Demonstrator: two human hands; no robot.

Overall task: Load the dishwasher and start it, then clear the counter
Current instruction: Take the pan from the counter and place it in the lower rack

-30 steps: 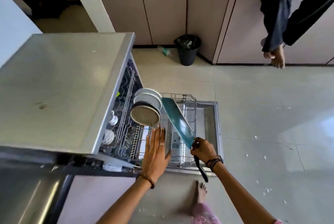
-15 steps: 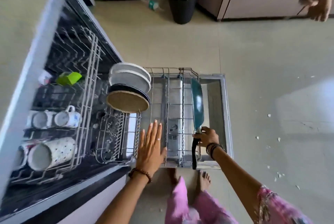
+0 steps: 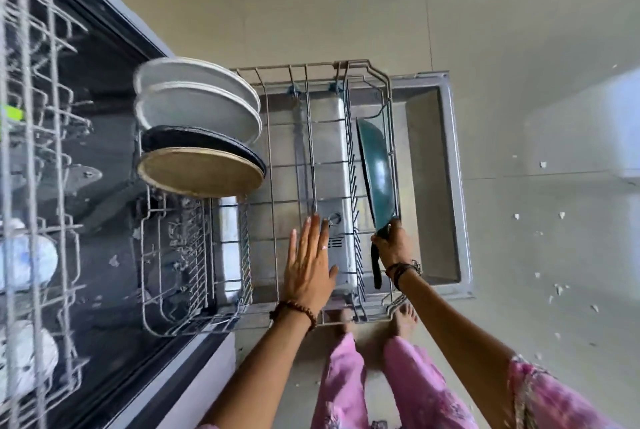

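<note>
A person stands at an open dishwasher (image 3: 114, 58), its lower rack (image 3: 311, 138) pulled out over the lowered door (image 3: 446, 165). The right hand (image 3: 393, 248) grips the black handle (image 3: 376, 269) of a teal pan (image 3: 377, 172), which stands on edge along the rack's right side, just inside the wire wall. The left hand (image 3: 310, 262) is flat, fingers straight and spread, over the middle of the rack near its front edge; whether the palm touches the wires cannot be told. A beaded bracelet (image 3: 294, 311) circles the left wrist and dark bands (image 3: 403, 271) the right.

At the rack's left end four plates stand on edge in a row: two white plates (image 3: 197, 99) at the back, then a dark plate (image 3: 204, 141), then a tan plate (image 3: 201, 172) nearest the camera. In front of them the rack's cutlery section (image 3: 187, 255) holds nothing that can be made out. The middle of the rack is bare wire, with the door's detergent cap (image 3: 334, 219) showing through beneath it.

Far left, the upper rack (image 3: 38, 165) is blurred; white cups (image 3: 27, 262) lie in it and a green item (image 3: 12, 113) shows at the edge. White crumbs (image 3: 540, 217) dot the floor (image 3: 346, 3) to the right of the door. The person's bare feet (image 3: 403, 321) and pink trousers (image 3: 346, 383) show below the rack.
</note>
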